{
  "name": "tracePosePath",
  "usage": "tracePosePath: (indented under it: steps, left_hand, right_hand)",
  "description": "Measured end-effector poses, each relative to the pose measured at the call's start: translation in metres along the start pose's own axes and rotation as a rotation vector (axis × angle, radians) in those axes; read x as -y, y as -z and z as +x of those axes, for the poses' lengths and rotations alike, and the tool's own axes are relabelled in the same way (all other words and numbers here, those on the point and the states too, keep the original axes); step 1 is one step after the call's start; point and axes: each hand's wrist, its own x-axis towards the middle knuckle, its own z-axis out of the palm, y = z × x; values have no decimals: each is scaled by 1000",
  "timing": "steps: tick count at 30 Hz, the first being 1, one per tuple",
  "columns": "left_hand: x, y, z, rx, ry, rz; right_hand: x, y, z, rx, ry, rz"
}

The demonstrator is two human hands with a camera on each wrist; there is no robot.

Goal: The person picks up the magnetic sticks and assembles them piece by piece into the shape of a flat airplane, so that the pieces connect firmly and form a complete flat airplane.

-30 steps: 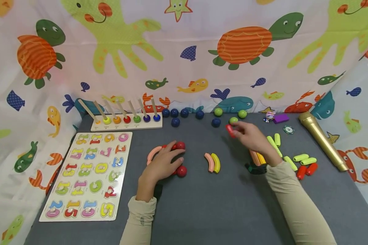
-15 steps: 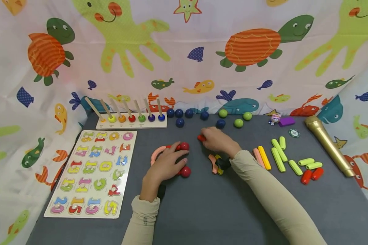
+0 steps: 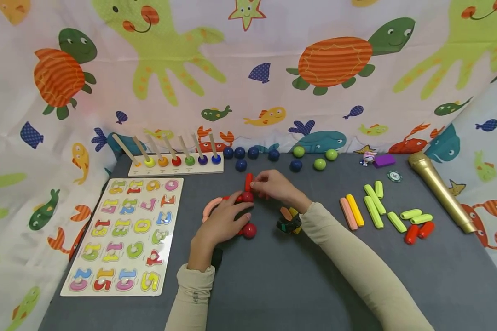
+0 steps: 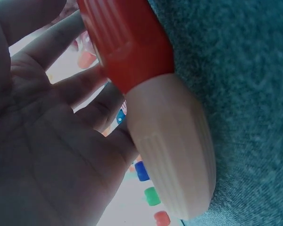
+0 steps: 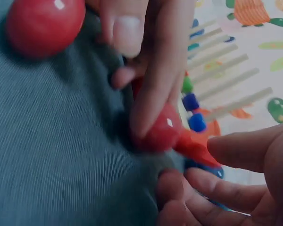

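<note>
My left hand (image 3: 222,223) lies with fingers spread over a curved chain of toy rods, one fingertip on the upper red ball (image 3: 247,197). A second red ball (image 3: 250,230) is near its thumb. The chain's pink curved rod (image 3: 209,209) pokes out at the left. In the left wrist view, the fingers reach behind a red rod (image 4: 137,44) joined to the pink piece (image 4: 174,150). My right hand (image 3: 275,187) pinches a loose red rod (image 3: 248,180). In the right wrist view, this rod (image 5: 198,148) has its end at the ball (image 5: 162,132).
Pink and yellow curved rods lie partly under the right wrist. Straight pink (image 3: 348,214) and yellow rods (image 3: 355,210), several green rods (image 3: 373,211) and a gold microphone (image 3: 441,193) are right. Blue balls (image 3: 241,165) and a peg stand (image 3: 176,165) stand behind; a number board (image 3: 122,236) lies left.
My right hand has carried the red rod leftward from near the green balls to the upper red ball, where the rod now points away from me. The left hand has stayed on the chain.
</note>
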Motion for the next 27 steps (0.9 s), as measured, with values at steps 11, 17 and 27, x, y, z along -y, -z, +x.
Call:
tracePosePath:
  steps: [11,17,27]
  left_hand:
    - [6,-4,-5,5,25,-12]
    - [5,-4,-11,-39,31,-88]
    - [-4,4,-19,-74,63,-137]
  right_hand:
    - [-51,74,-118,-188,85,-215]
    - [-91,116,-209,-504,-41,-517]
    - [-141,139,-264,-612,-466,-618]
